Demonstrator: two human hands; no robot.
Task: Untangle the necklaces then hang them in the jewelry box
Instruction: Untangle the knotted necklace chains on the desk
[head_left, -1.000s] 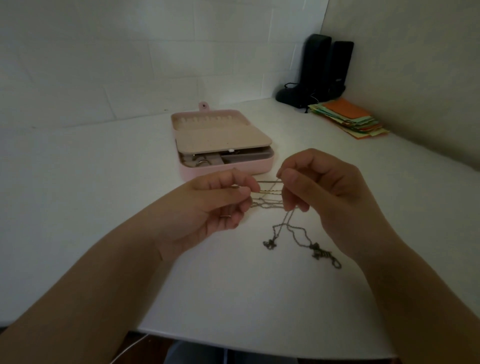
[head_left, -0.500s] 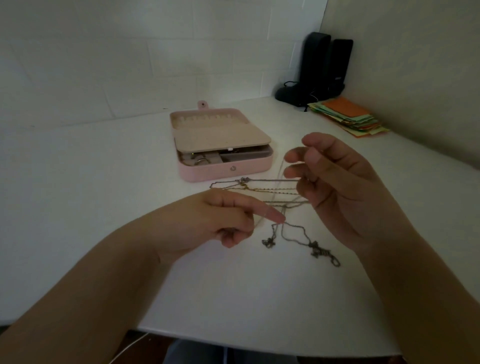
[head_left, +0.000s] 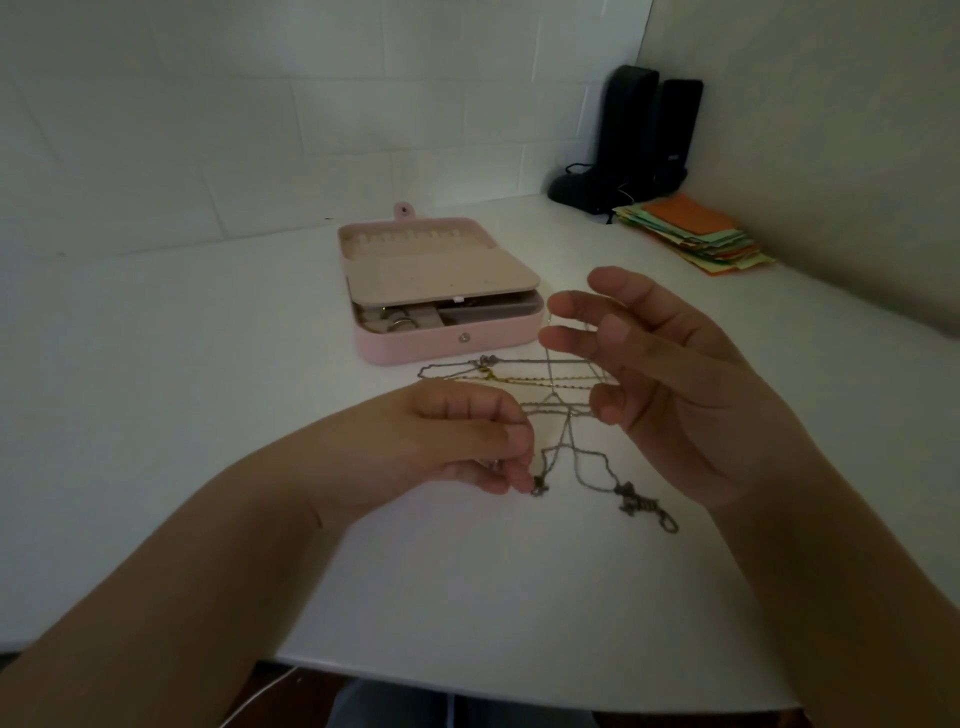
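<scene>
Several thin silver and gold necklaces (head_left: 524, 378) lie tangled on the white table (head_left: 208, 364), just in front of the open pink jewelry box (head_left: 488, 338). My left hand (head_left: 457, 436) is curled low over the table, its fingertips pinching a silver chain beside a small pendant (head_left: 538, 488). My right hand (head_left: 670, 379) is raised to the right with spread, nearly straight fingers; thin strands run up from the tangle and hang over its fingertips. A second dark pendant with a clasp (head_left: 641, 505) lies on the table below the right hand.
The box's inner flap lies partly over its tray, with a row of hooks in the lid behind. A stack of coloured paper (head_left: 696, 236) and black speakers (head_left: 641, 135) stand in the far right corner. The table's front edge runs just below my forearms.
Both hands were pinching the tangle together. The right hand then lifted and spread its fingers, drawing strands up. The left hand dropped and moved to the chain by the small pendant.
</scene>
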